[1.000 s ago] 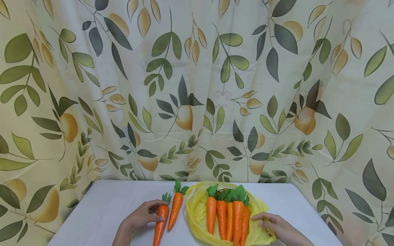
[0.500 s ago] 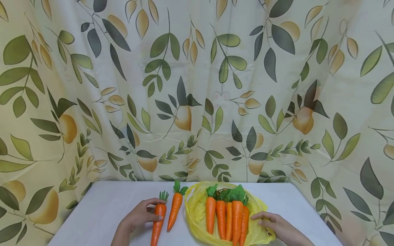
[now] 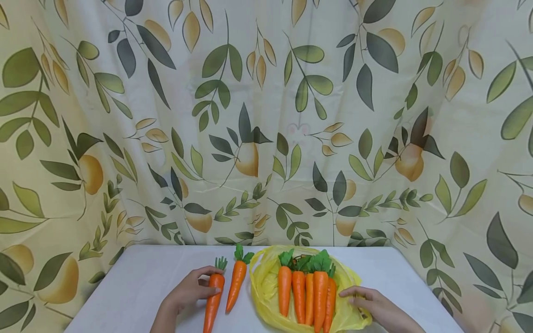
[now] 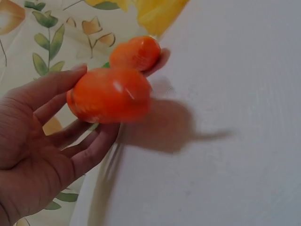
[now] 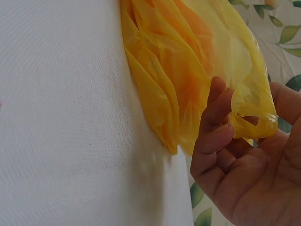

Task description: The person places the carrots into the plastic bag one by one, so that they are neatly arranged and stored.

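Observation:
My left hand grips an orange carrot with a short green top, thumb on its near side and fingers around the other. In the left wrist view the carrot is seen end-on, between thumb and fingers. A second carrot lies just right of it on the table. My right hand holds the right edge of an open yellow plastic bag; in the right wrist view the bag's rim runs between thumb and curled fingers. Several leafy carrots lie side by side in the bag.
A white-covered table carries everything. Behind it and at both sides hangs a cream curtain printed with leaves and fruit. The bag sits right of the two loose carrots.
The left hand has shifted slightly left with its carrot, widening the gap to the second carrot. The right hand and the bag look nearly still.

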Available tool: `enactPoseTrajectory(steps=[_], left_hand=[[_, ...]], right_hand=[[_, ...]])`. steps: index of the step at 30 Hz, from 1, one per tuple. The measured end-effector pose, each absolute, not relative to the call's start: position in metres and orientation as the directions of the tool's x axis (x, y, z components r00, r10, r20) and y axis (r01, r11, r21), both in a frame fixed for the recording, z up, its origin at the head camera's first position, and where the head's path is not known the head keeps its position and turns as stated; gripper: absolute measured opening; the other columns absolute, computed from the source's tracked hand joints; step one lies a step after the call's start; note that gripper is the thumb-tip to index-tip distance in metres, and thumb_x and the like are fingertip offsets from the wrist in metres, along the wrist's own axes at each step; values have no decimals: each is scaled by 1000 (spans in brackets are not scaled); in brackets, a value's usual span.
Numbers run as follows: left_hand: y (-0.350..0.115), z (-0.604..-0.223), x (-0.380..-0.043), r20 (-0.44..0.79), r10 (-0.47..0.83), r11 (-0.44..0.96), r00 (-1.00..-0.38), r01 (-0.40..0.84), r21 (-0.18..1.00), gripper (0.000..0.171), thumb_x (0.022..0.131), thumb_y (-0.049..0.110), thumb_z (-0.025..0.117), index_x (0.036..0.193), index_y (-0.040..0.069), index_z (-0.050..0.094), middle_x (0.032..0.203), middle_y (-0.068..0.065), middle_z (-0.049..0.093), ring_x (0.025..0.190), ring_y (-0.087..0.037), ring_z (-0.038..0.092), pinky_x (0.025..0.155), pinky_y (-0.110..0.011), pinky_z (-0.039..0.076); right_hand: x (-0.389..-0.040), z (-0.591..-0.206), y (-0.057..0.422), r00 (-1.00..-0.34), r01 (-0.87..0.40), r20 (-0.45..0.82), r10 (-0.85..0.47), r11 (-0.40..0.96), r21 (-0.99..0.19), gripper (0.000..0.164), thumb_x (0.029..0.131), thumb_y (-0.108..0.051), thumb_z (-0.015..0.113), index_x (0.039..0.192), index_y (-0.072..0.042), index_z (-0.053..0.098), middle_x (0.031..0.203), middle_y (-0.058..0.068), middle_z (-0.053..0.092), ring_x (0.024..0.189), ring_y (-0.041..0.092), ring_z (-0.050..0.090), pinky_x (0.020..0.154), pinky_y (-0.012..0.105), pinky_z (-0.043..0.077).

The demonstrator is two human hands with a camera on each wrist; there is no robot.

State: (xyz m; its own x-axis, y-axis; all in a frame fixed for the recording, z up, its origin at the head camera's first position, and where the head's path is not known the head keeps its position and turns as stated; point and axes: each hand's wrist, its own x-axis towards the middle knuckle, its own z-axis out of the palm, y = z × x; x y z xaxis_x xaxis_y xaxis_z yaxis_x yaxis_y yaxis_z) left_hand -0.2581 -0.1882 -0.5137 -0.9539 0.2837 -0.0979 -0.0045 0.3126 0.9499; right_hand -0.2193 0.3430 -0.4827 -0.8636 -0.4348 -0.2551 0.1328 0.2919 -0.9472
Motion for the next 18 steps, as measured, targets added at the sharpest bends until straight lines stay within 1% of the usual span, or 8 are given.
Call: enactPoseTrajectory(steps=[5,10,14,18], left_hand=[[-184,-509,-259,-100,270,273,-958,-24,962,49,88,13,83,134,8,67,127,-12,61,98,-27,63,75,-42,60],[-180,-500,-258,-39,224,247,-974,18,969,50,89,15,83,134,5,65,126,-10,62,96,-27,62,76,-40,59],[-177,-492,-256,-7,191,242,-982,40,969,51,89,17,83,135,7,65,127,-11,60,98,-27,61,78,-39,58],[-173,-486,-255,3,163,255,-987,45,966,49,89,19,83,134,11,67,129,-10,60,99,-27,60,78,-38,56]], right_hand=[[-220,-483,342,-868,140,-261,-422,297,-945,32,107,-14,53,132,5,61,134,18,54,99,27,61,83,39,55],[-220,-483,343,-869,140,-261,-420,297,-944,32,107,-14,53,132,4,61,135,19,53,100,27,61,84,39,54],[-219,-482,343,-870,131,-254,-422,299,-945,32,107,-14,53,132,5,61,134,19,53,99,27,61,82,38,55],[-220,-481,343,-872,119,-249,-421,310,-943,32,107,-14,53,132,5,61,135,21,53,99,27,61,82,38,55]])
